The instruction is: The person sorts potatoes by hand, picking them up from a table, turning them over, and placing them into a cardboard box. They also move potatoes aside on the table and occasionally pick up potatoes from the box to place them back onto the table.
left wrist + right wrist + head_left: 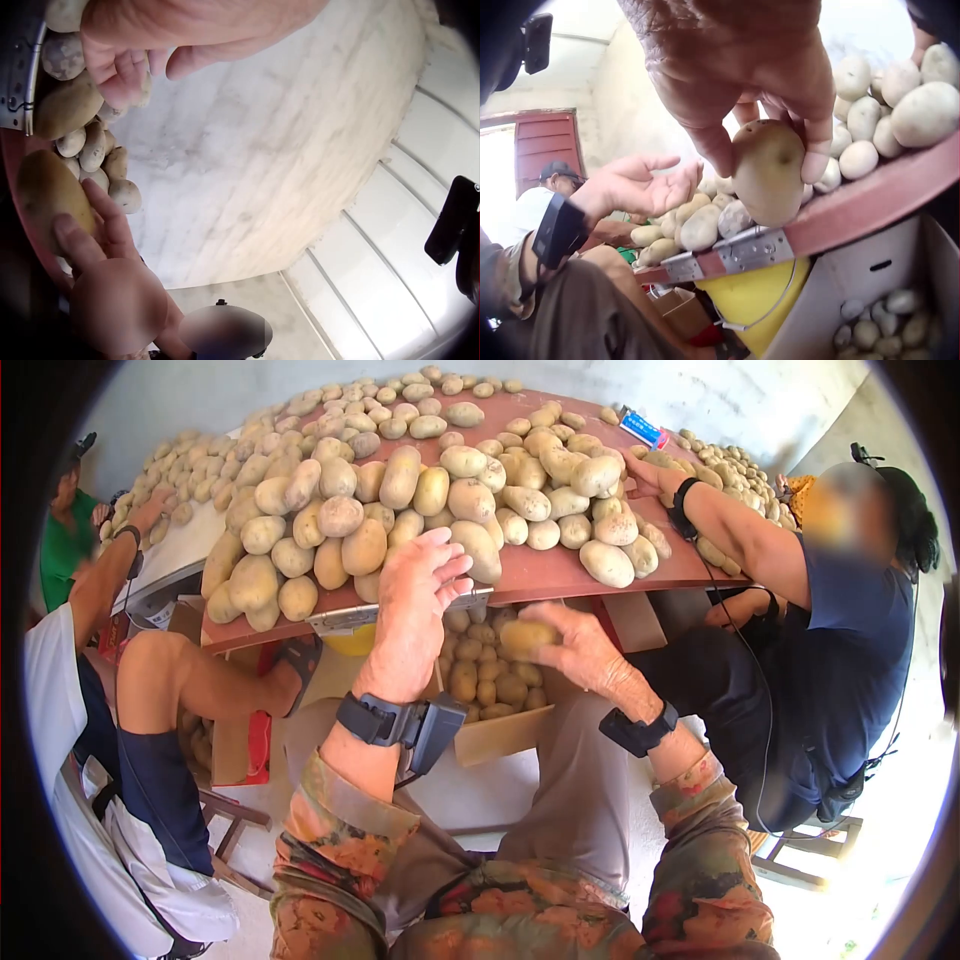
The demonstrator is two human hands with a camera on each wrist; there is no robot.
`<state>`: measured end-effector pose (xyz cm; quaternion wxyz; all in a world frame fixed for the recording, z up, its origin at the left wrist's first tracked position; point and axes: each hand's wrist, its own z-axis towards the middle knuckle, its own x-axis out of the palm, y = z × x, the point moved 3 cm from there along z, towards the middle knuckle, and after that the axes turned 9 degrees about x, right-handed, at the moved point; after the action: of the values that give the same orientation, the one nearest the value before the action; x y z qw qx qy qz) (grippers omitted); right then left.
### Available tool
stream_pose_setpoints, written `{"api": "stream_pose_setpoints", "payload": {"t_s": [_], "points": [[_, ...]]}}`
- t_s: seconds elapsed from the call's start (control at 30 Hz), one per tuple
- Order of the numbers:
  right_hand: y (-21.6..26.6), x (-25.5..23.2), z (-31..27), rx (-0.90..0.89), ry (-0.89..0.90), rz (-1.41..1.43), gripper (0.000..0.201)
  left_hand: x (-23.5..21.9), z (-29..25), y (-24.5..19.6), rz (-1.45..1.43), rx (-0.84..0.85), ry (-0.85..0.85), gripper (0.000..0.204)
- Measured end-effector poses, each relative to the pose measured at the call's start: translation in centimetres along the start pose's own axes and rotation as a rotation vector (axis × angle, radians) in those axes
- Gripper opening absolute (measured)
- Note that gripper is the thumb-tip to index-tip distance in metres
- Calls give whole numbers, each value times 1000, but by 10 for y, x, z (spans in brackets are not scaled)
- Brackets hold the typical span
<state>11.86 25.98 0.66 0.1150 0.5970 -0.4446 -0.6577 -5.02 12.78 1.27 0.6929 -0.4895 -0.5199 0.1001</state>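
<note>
The right hand (588,650) pinches a potato (528,640) above the open cardboard box in the head view; in the right wrist view the thumb and fingers hold that potato (769,174) from above. My left hand (409,615) is raised at the table's front edge, palm turned inward, with relaxed, slightly bent fingers and nothing in them. It also shows as the left hand (649,186) in the right wrist view. A heap of potatoes (340,515) lies on the red table (520,592) just beyond both hands.
Below the table edge, a cardboard box (505,735) holds many smaller potatoes, with a yellow bucket (757,304) beside it. Metal hinges (756,251) line the edge. People sit at left and right, one reaching an arm (740,520) onto the table. A blue box (640,426) lies behind.
</note>
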Motion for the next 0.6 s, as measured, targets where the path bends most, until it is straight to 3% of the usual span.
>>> {"api": "stream_pose_setpoints", "payload": {"t_s": [0.07,0.17,0.37,0.47,0.6], "points": [[-13,11,-6,-28,41,-162,41,1,-2,1,0,1,0,25],[-17,15,-9,71,112,-200,41,2,-2,1,17,1,0,25],[-56,22,2,-138,-281,-443,38,3,-1,0,24,-6,22,23],[-58,22,-4,-162,-251,-465,35,3,-1,1,21,-11,33,23],[-48,20,-19,-31,-101,-412,30,4,-2,-2,16,-4,60,24]]}}
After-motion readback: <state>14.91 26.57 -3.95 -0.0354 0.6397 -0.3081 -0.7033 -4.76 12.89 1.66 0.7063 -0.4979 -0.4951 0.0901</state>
